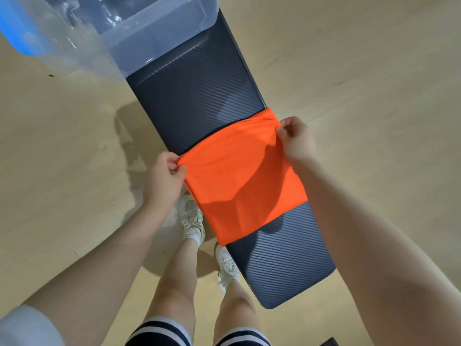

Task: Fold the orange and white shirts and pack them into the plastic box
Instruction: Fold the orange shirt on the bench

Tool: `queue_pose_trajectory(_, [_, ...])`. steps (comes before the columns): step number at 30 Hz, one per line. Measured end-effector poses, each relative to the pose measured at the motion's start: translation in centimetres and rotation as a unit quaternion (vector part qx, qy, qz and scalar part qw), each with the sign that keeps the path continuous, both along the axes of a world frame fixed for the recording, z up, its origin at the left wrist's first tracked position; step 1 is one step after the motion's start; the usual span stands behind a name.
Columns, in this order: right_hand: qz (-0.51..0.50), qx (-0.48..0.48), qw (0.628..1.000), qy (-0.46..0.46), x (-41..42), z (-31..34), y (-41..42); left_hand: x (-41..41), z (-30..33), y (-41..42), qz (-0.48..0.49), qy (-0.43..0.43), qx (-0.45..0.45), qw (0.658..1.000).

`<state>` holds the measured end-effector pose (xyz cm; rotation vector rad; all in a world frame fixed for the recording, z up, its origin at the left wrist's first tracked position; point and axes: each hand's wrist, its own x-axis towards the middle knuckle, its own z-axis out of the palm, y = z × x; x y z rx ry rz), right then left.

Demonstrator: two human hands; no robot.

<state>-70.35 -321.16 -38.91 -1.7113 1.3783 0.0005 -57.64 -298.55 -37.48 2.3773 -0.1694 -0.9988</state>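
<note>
Mid-fold on the orange shirt (pixel 239 176), lying across the dark bench (pixel 194 96). My left hand (pixel 164 176) pinches its near-left corner, right hand (pixel 295 139) pinches the far-right corner. Plastic box (pixel 149 28) sits at the bench's far end, open. White shirt not in view (maybe off-cam). Next, I reckon: one more fold w/ edges matched, then carry over to the box.
</note>
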Motion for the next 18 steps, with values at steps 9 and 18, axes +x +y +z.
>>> queue_pose_trajectory(9, [0.478,-0.287,0.824,0.104,-5.3,-0.6,8.7,-7.2,-1.9,0.4,-0.461,-0.207,0.017,0.863])
queue_pose_trajectory(18, [0.350,-0.157,0.900,0.209,-10.9,-0.1,5.8,-8.9,-2.1,2.7,-0.369,-0.139,0.033,0.918])
